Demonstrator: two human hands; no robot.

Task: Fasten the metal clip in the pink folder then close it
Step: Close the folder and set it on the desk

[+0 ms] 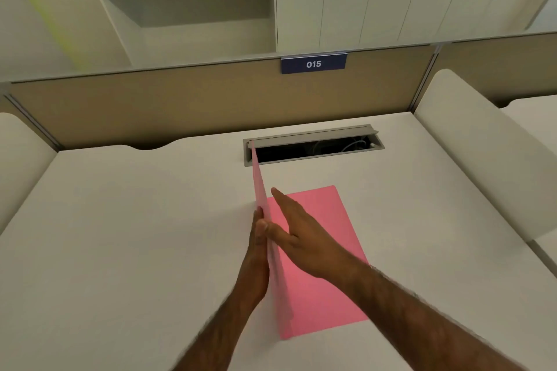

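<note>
The pink folder [325, 265] lies on the white desk [135, 220] with its lower half flat and its left cover [259, 187] standing almost upright on edge. My left hand [259, 238] presses against the outer side of that raised cover, thumb over its edge. My right hand [297, 229] lies with flat, straight fingers against the cover's inner side, above the flat half. No metal clip shows; the hands and the cover hide the fold.
A grey cable hatch [313, 144] stands open at the back of the desk, just behind the raised cover. A beige partition with a blue "015" plate [313, 64] bounds the far edge. White side panels [482, 159] flank the desk.
</note>
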